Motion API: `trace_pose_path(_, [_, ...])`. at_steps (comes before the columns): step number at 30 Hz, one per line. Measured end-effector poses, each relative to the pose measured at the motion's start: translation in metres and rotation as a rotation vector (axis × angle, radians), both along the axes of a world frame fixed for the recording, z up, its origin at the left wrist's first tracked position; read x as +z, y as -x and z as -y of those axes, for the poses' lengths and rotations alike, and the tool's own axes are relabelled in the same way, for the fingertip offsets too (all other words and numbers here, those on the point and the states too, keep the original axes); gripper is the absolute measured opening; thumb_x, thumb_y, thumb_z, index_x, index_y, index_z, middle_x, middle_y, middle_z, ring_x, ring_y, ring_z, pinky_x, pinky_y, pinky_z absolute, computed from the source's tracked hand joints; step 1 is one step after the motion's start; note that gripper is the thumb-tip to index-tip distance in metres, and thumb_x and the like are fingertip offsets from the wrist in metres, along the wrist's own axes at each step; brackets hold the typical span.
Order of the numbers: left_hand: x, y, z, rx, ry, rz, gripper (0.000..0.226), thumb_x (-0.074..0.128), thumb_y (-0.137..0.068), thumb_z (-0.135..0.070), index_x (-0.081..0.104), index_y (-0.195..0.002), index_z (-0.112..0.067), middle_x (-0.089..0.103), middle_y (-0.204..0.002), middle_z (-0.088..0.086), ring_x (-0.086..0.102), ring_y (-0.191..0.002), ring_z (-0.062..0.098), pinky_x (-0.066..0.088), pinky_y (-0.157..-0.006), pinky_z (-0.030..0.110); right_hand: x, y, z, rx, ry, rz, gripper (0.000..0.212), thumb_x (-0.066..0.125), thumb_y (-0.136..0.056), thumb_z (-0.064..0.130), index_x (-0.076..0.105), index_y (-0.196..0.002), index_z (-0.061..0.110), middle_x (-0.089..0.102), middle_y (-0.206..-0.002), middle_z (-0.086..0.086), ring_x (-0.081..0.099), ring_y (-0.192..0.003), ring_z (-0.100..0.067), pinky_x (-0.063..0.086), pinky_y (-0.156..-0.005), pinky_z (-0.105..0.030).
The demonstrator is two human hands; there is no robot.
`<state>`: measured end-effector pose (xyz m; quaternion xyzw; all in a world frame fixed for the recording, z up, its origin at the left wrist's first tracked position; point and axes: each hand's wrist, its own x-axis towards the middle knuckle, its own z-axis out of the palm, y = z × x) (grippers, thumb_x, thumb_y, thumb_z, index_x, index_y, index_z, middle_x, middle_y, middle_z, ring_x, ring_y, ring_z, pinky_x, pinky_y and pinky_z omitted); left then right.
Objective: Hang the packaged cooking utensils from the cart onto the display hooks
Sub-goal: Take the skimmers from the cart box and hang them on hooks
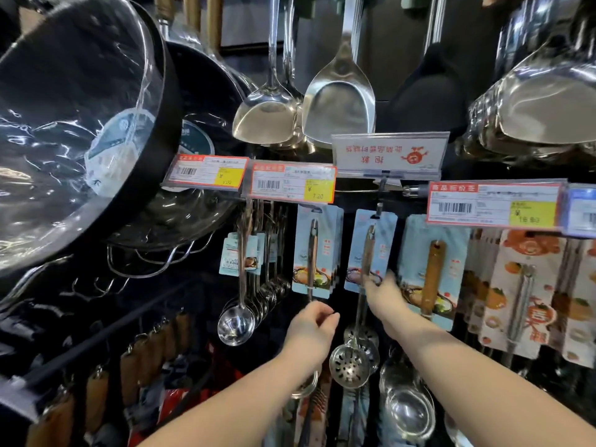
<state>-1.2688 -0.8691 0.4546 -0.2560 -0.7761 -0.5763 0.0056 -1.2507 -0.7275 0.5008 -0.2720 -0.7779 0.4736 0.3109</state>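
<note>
This is a shop's kitchenware aisle. Price tags with barcodes and yellow price patches run along the rails, and a printed sign sits among them. Carded utensils hang in rows below, with steel spatulas, ladles and plastic-wrapped pans around them.

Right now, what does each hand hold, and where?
Left hand pinches the left carded utensil by its shaft below the card; right hand grips the middle carded skimmer at the card's lower end.

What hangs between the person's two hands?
Head view: the thin steel stem of a blue-carded slotted skimmer hangs between left hand and right hand.
</note>
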Motion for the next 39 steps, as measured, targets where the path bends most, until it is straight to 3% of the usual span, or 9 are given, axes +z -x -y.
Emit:
trace_pose_path(3, [-0.003, -0.006, 0.009, -0.045, 0.020, -0.048, 0.013, 0.054, -0.089, -0.029, 0.060, -0.095, -0.019, 0.058, -0.082, -0.004, 0.056, -0.077, 0.017, 0.043, -0.071, 0.029, -0.006, -0.018, 0.013, 0.058, -0.079, 0.081, 0.053, 0.049, -0.095, 0.022, 0.028, -0.141, 0.005, 0.039, -0.143, -0.019, 0.039, -0.130, -0.034, 0.034, -0.105, -0.038])
trace_pose_path(6, [-0.007, -0.012, 0.023, -0.055, 0.083, -0.130, 0.016, 0.055, -0.088, -0.030, 0.061, -0.096, -0.018, 0.062, -0.091, -0.001, 0.059, -0.088, 0.019, 0.042, -0.075, 0.027, -0.010, -0.041, 0.034, 0.082, -0.216, 0.146, 0.049, 0.049, -0.095, 0.023, 0.033, -0.141, 0.011, 0.030, -0.148, -0.013, 0.028, -0.139, -0.027, 0.025, -0.111, -0.033])
trace_pose_path(8, [-0.008, -0.017, 0.034, -0.073, 0.144, -0.209, 0.021, 0.055, -0.087, -0.033, 0.061, -0.100, -0.017, 0.061, -0.100, 0.000, 0.058, -0.093, 0.017, 0.042, -0.078, 0.027, -0.011, -0.059, 0.050, 0.075, -0.314, 0.211, 0.053, 0.048, -0.096, 0.026, 0.030, -0.143, 0.011, 0.027, -0.151, -0.011, 0.032, -0.137, -0.024, 0.027, -0.107, -0.027])
trace_pose_path(11, [-0.012, -0.030, 0.053, -0.112, 0.280, -0.352, 0.026, 0.053, -0.088, -0.038, 0.057, -0.107, -0.020, 0.055, -0.108, 0.000, 0.054, -0.098, 0.019, 0.046, -0.085, 0.034, -0.017, -0.094, 0.070, 0.062, -0.397, 0.267, 0.050, 0.052, -0.094, 0.028, 0.042, -0.139, 0.009, 0.042, -0.144, -0.011, 0.048, -0.125, -0.022, 0.035, -0.097, -0.020])
trace_pose_path(14, [-0.018, -0.054, 0.063, -0.159, 0.363, -0.465, 0.035, 0.053, -0.087, -0.038, 0.053, -0.118, -0.020, 0.052, -0.118, 0.004, 0.050, -0.108, 0.024, 0.044, -0.092, 0.037, -0.024, -0.138, 0.087, -0.014, -0.486, 0.360, 0.048, 0.054, -0.092, 0.032, 0.047, -0.134, 0.011, 0.047, -0.138, -0.012, 0.047, -0.125, -0.026, 0.037, -0.105, -0.031])
trace_pose_path(20, [-0.041, -0.132, 0.050, -0.368, 0.429, -0.524, 0.047, 0.054, -0.086, -0.043, 0.046, -0.127, -0.020, 0.046, -0.132, 0.004, 0.043, -0.122, 0.026, 0.041, -0.095, 0.039, -0.043, -0.248, 0.107, -0.192, -0.553, 0.615, 0.049, 0.055, -0.090, 0.034, 0.046, -0.134, 0.016, 0.048, -0.134, -0.010, 0.047, -0.123, -0.029, 0.043, -0.099, -0.043])
trace_pose_path(24, [-0.056, -0.198, 0.027, -0.550, 0.427, -0.600, 0.048, 0.055, -0.085, -0.042, 0.046, -0.124, -0.017, 0.046, -0.129, 0.006, 0.045, -0.119, 0.029, 0.040, -0.093, 0.041, -0.051, -0.327, 0.107, -0.347, -0.560, 0.749, 0.053, 0.053, -0.090, 0.039, 0.042, -0.137, 0.019, 0.045, -0.141, -0.008, 0.042, -0.129, -0.029, 0.040, -0.102, -0.044])
trace_pose_path(31, [-0.073, -0.322, -0.018, -0.803, 0.495, -0.680, 0.054, 0.055, -0.084, -0.047, 0.044, -0.127, -0.015, 0.048, -0.130, 0.010, 0.043, -0.123, 0.030, 0.041, -0.099, 0.041, -0.068, -0.472, 0.104, -0.517, -0.418, 0.939, 0.047, 0.049, -0.092, 0.038, 0.042, -0.134, 0.019, 0.049, -0.132, -0.008, 0.048, -0.121, -0.032, 0.043, -0.097, -0.049])
trace_pose_path(39, [-0.094, -0.525, -0.079, -1.054, 0.562, -0.772, 0.058, 0.052, -0.084, -0.052, 0.041, -0.127, -0.016, 0.045, -0.131, 0.006, 0.044, -0.121, 0.027, 0.046, -0.094, 0.042, -0.099, -0.683, 0.082, -0.735, -0.226, 1.059, 0.050, 0.052, -0.091, 0.034, 0.039, -0.137, 0.023, 0.048, -0.134, -0.008, 0.049, -0.120, -0.031, 0.040, -0.098, -0.050])
